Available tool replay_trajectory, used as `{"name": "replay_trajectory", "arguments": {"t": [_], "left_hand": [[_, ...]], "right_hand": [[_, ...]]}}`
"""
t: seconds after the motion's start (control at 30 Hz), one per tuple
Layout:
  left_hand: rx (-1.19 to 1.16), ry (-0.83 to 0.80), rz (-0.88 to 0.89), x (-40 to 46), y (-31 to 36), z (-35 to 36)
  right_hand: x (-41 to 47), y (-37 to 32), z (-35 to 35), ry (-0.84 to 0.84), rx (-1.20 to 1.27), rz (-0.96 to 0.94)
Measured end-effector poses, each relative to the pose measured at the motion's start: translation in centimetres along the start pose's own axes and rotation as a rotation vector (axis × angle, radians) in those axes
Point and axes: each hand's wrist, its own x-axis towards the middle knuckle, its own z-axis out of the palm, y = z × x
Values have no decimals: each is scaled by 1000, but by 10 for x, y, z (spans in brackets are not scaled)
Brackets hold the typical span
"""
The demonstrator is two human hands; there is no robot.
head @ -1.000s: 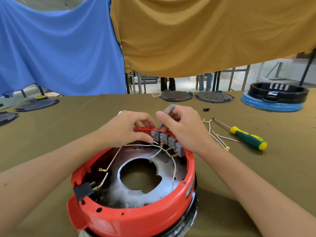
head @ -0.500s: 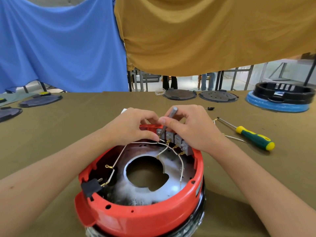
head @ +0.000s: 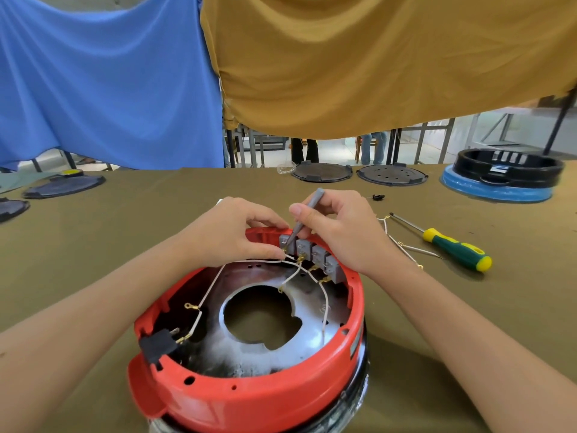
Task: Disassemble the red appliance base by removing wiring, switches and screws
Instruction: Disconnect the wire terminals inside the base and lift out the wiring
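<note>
hands unmoved | left hand (head: 231,232) pinches wire (head: 259,261) | right hand (head: 340,232) grips grey tool (head: 304,218) | olive table (head: 93,245), blue cloth (head: 103,79) behind

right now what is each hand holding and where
Right hand pinches the grey tool at mid-shaft, tip down at the switches. Left hand pinches a wire at its switch end.

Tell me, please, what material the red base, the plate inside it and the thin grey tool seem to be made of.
Red base: likely moulded plastic, with a smooth, slightly glossy rim and moulded holes.
Inner plate: apparently bare metal, grey and reflective, with whitish residue.
Grey tool held by the right hand: matte grey, possibly metal; unclear.
</note>
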Motion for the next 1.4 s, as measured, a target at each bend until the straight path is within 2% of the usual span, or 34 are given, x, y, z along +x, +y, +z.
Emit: {"name": "replay_trajectory", "arguments": {"t": [0.13,0.27,0.5,1.4], "left_hand": [[2,-4,0,0,1,0],[15,-1,5,-1,0,0],[-16,36,117,-2,3,2],[76,-13,225,-3,5,5]], "right_hand": [[-1,-1,0,-2,-55,-53],[1,1,0,-1,-14,-20],[2,4,0,-6,43,30],[4,8,4,2,102,112]]}}
